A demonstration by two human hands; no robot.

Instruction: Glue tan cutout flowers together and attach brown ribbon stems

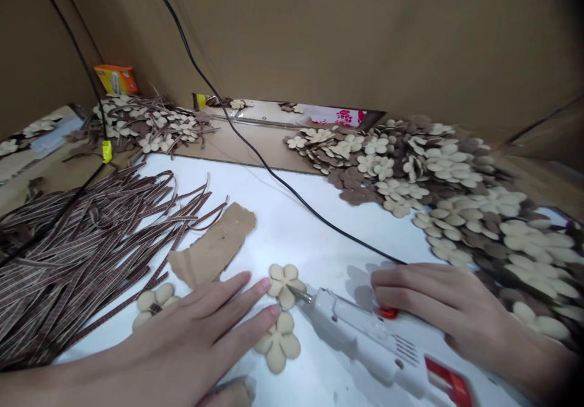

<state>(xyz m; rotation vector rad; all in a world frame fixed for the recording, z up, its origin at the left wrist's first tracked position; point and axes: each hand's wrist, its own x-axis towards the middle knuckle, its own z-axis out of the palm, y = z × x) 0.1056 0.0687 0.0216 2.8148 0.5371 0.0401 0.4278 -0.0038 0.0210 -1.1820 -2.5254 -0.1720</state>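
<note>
Cream petals meet the left hand (182, 334) first. From my remote seat I read it as open and flat, fingers stretched out, holding nothing, its fingertips (263, 284) at or just beside two five-petalled cut-out flowers: the upper flower (283, 285) and the lower flower (277, 341). The right hand (456, 316) is half curled, its fingers lying above the red trigger (387, 313) of a white hot glue gun (360, 340). I cannot tell whether it grips the gun, which lies tilted with its metal nozzle (296, 293) at the upper flower's edge.

Progress, as far as I can judge: the left flower (154, 303) has a brown strip across its centre, and the two by the hands show none that I can see. The back-left heap (146, 127) appears to hold flowers with strips attached. Left over are the big bundle of brown striped ribbon strips (91, 261) and the wide flower heap (387, 163) on the right. A torn cardboard scrap (212, 246) lies on the white tabletop (292, 230), crossed by a black cable (274, 176).
</note>
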